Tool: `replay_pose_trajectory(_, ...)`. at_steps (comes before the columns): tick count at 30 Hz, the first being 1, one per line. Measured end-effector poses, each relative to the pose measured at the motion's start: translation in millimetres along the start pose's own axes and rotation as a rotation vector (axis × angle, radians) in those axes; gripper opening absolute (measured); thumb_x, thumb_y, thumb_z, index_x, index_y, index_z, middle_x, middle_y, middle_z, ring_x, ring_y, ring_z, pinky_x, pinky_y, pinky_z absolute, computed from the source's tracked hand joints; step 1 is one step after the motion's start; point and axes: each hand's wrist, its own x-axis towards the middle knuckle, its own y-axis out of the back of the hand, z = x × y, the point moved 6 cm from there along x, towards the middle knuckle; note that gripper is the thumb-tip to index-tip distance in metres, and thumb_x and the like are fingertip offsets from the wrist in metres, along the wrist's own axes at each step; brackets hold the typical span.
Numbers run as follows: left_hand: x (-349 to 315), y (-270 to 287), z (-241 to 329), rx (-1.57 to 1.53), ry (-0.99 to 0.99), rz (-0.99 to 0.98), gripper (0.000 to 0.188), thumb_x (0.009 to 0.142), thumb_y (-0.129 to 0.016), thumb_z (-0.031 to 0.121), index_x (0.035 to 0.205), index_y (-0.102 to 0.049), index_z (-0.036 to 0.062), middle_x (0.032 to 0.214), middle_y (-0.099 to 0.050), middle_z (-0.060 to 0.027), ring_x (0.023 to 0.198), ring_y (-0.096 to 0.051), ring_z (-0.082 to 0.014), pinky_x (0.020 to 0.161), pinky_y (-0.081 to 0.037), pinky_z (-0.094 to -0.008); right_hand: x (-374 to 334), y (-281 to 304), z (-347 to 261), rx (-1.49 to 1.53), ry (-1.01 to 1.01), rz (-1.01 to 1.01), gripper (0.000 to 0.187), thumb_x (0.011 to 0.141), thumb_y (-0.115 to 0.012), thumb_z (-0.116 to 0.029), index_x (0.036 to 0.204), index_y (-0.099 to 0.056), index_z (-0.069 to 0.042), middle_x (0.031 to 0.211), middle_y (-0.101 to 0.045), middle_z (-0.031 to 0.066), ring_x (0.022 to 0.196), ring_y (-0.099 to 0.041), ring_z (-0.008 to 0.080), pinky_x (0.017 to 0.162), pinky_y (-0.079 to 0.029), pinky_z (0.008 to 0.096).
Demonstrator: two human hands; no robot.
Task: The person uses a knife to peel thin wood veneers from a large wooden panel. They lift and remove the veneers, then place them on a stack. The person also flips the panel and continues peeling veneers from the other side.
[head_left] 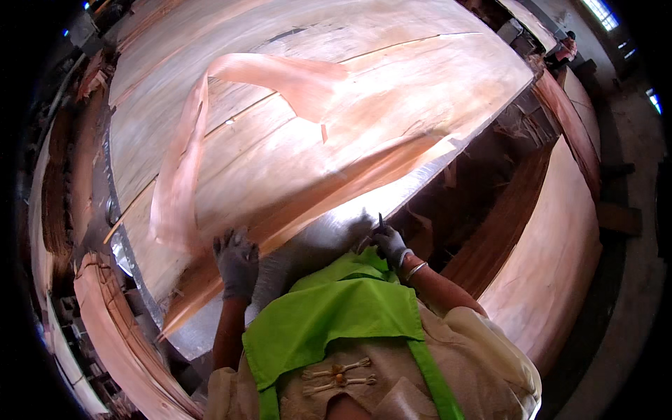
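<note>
A large pale wood veneer sheet [392, 91] lies over a metal-topped table [357, 213], its near edge curled up. My left hand [238, 264], in a grey glove, rests at that curled near edge with its fingers apart. A curved, torn strip of pinkish veneer [187, 150] lies on top of the sheet, its lower end close to my left hand. My right hand [392, 245], also gloved, is closed around a slim dark tool [381, 220] pointing away from me, by the table's near right edge. The tool's lower part is hidden in the hand.
To the right stands a thick stack of veneer sheets [546, 245], with scraps in the dark gap beside the table. More bent veneer [105, 301] leans along the left side. A person [565, 50] is far off at the upper right.
</note>
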Motion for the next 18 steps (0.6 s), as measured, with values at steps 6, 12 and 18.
replay_pose_trajectory(6, 30.1, -20.5, -41.2, -0.081, 0.064, -0.059, 0.014, 0.080, -0.056, 0.020, 0.084, -0.064, 0.0087, 0.108, -0.062, -0.0084, 0.107, -0.053, -0.0267, 0.099, -0.030, -0.0457, 17.4, 0.5, -62.2, -0.911, 0.453, 0.087, 0.025, 0.085, -0.052, -0.019, 0.108, -0.053, -0.010, 0.083, -0.063, 0.0189, 0.075, -0.062, 0.0357, 0.064, -0.049, 0.0430)
replay_pose_trajectory(12, 34.8, -4.5, -31.7, -0.073, 0.074, 0.011, 0.012, 0.078, -0.056, 0.019, 0.080, -0.062, 0.0086, 0.106, -0.062, -0.0091, 0.104, -0.054, -0.0267, 0.097, -0.032, -0.0463, -16.6, -17.6, -135.8, -1.038, 0.734, 0.236, 0.049, 0.083, -0.052, -0.019, 0.129, -0.038, -0.017, 0.085, -0.063, 0.0179, 0.069, -0.061, 0.0367, 0.058, -0.048, 0.0442)
replay_pose_trajectory(18, 36.3, 12.7, -7.8, 0.107, 0.012, 0.113, 0.012, 0.079, -0.056, 0.017, 0.080, -0.062, 0.0067, 0.107, -0.061, -0.0076, 0.107, -0.052, -0.0268, 0.100, -0.027, -0.0471, 32.9, -46.4, -111.2, -1.378, 0.781, 0.125, 0.048, 0.086, -0.050, -0.021, 0.132, -0.036, -0.020, 0.088, -0.064, 0.0122, 0.076, -0.062, 0.0320, 0.062, -0.047, 0.0443)
